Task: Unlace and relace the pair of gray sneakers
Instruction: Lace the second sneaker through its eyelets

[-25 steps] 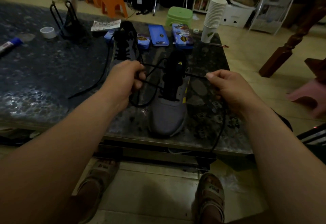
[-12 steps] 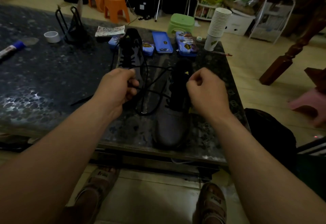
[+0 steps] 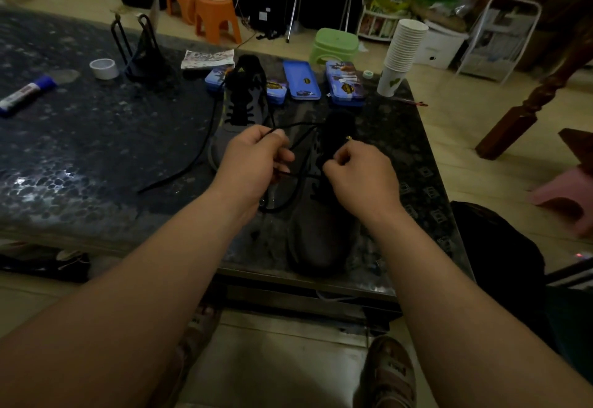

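Two gray sneakers with black tongues lie on a dark speckled table point(image 3: 96, 151). The near sneaker point(image 3: 321, 234) points its toe at me at the table's front edge. The far sneaker point(image 3: 240, 109) sits behind and to the left. My left hand point(image 3: 253, 163) pinches one end of the near shoe's black lace point(image 3: 298, 183) just left of the shoe. Over the eyelets, my right hand point(image 3: 359, 176) is closed on the other lace strand. The lace loops between both hands. A second black lace point(image 3: 195, 157) trails loose across the table from the far sneaker.
Blue tins point(image 3: 301, 83) line the table's back edge beside a stack of paper cups point(image 3: 401, 54). A tape roll point(image 3: 104, 68), a marker point(image 3: 25, 93) and a black wire stand point(image 3: 141, 51) sit at the left. Stools stand on the floor beyond; my sandalled feet are below.
My right hand came in from the far right to just above the near shoe's eyelets. The left hand lifted slightly, and the lace between them went from taut to looped.
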Demonstrator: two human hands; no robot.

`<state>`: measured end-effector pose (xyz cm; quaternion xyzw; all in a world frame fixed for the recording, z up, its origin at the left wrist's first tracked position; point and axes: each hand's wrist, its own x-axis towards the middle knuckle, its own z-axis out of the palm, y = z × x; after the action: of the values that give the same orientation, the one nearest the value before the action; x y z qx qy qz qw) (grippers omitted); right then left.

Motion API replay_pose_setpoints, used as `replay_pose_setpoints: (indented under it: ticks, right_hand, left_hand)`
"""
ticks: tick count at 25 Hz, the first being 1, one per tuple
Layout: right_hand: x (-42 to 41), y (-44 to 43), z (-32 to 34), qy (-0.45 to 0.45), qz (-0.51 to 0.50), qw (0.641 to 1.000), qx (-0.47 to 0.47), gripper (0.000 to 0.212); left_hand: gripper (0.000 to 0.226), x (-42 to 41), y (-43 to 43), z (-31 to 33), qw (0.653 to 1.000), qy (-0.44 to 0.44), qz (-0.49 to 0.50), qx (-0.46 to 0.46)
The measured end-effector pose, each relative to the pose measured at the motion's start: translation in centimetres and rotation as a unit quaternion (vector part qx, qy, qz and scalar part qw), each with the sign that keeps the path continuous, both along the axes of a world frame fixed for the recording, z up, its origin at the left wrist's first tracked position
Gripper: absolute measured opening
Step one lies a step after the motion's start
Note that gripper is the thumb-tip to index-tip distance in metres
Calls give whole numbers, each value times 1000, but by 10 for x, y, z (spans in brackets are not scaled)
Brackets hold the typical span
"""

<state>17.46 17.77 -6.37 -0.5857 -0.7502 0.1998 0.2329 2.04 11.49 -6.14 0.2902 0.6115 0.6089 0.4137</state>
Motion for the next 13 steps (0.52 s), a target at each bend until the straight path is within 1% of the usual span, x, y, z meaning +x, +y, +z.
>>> replay_pose_setpoints:
  ticks: [1, 2, 3, 4, 5, 6, 7, 8, 9, 10, 11, 12, 13]
  right_hand:
    - [3, -1, 5, 113, -6, 992, -61, 10]
    - [8, -4, 13, 242, -15, 961, -134, 11]
    - [14, -7, 21, 356, -22, 912, -202, 13]
    - [22, -10, 28, 444, -24, 858, -257, 16]
    - [30, -11, 34, 502, -18, 813, -294, 19]
    - [39, -12, 38, 535, -9, 784, -313, 22]
    - [45, -12, 40, 556, 1, 767, -320, 24]
    - [50, -13, 43, 568, 9, 758, -320, 25]
    - [54, -14, 42, 574, 15, 754, -318, 26]
    - [55, -16, 42, 579, 22, 750, -318, 24]
    - [56, -17, 42, 583, 30, 747, -319, 23]
    - [58, -18, 42, 589, 32, 742, -318, 21]
    - [62, -18, 42, 597, 24, 738, -314, 20]
  left_hand:
    - [15, 0, 1, 0, 1000, -19, 14, -5]
    - [12, -2, 3, -1, 999, -41, 22, -2]
    - [8, -4, 5, 0, 998, -60, 24, 4]
    - [14, -4, 5, 0, 998, -48, 27, 6]
    - [29, -5, 5, -1, 999, 26, 31, -3]
    - [42, -5, 2, -3, 984, 169, 46, -16]
    - [45, -3, -1, -4, 945, 318, 72, -6]
    - [40, 6, -5, -2, 901, 422, 92, 37]
    - [33, 20, -10, 1, 883, 456, 74, 83]
    - [29, 34, -12, 2, 892, 438, 15, 106]
    - [29, 51, -15, 5, 909, 399, -65, 101]
    - [29, 65, -16, 3, 918, 363, -139, 74]
    - [24, 76, -15, 0, 915, 357, -181, 54]
